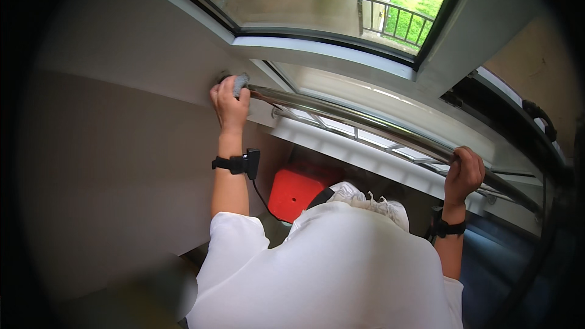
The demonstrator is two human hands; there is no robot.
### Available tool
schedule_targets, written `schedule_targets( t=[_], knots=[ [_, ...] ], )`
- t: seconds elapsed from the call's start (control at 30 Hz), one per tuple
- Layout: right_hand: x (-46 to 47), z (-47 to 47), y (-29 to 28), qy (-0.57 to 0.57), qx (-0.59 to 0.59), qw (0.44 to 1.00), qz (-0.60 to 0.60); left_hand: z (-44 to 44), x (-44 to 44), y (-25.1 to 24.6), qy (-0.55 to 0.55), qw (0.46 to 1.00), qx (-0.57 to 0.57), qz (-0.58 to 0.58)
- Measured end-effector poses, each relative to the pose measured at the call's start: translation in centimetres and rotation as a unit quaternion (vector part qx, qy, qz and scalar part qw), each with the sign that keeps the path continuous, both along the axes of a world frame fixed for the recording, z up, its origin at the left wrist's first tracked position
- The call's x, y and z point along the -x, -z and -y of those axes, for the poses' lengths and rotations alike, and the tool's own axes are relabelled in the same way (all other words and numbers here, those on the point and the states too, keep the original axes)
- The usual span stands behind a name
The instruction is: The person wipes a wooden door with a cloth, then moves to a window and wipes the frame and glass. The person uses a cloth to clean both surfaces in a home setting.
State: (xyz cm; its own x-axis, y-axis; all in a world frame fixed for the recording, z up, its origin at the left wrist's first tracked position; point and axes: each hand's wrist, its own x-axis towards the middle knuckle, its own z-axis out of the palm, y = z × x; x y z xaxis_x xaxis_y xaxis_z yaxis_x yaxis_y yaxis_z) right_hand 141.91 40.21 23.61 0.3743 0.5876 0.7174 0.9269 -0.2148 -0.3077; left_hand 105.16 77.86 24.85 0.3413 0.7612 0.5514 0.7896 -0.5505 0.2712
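My left hand (232, 100) grips a grey cloth (241, 84) around the left end of a shiny metal handrail (347, 114), close to the wall. The cloth shows above my thumb and fingers; the rest of it is hidden. Farther along, at the right, my right hand (464, 174) is curled over the same rail, fingers on top. Whether anything lies under that palm cannot be seen. A thinner metal railing with short crossbars (356, 133) runs below the handrail.
A framed window (320, 43) rises behind the rail, with a fence (397, 20) and grass outside. A plain wall (128, 146) closes off the left. Below, a red plastic stool (292, 194) stands beside my white shoes (384, 205). A black cable (261, 197) hangs from my left wrist strap.
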Motion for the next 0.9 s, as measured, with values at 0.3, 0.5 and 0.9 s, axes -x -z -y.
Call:
schedule_targets(
  t=[0.3,0.5,0.9],
  knots=[
    [0.1,-0.2,0.1,0.017,0.002,1.000,0.007,7.9,-6.6,-0.1,0.124,0.992,-0.003,-0.009],
    [0.1,-0.3,0.1,0.013,-0.010,1.000,-0.007,16.9,-14.4,-1.3,0.286,0.955,0.077,-0.011],
    [1.5,1.1,-1.7,-0.115,-0.141,0.907,-0.381,20.8,-18.1,-2.4,0.437,0.502,0.601,0.442]
  ],
)
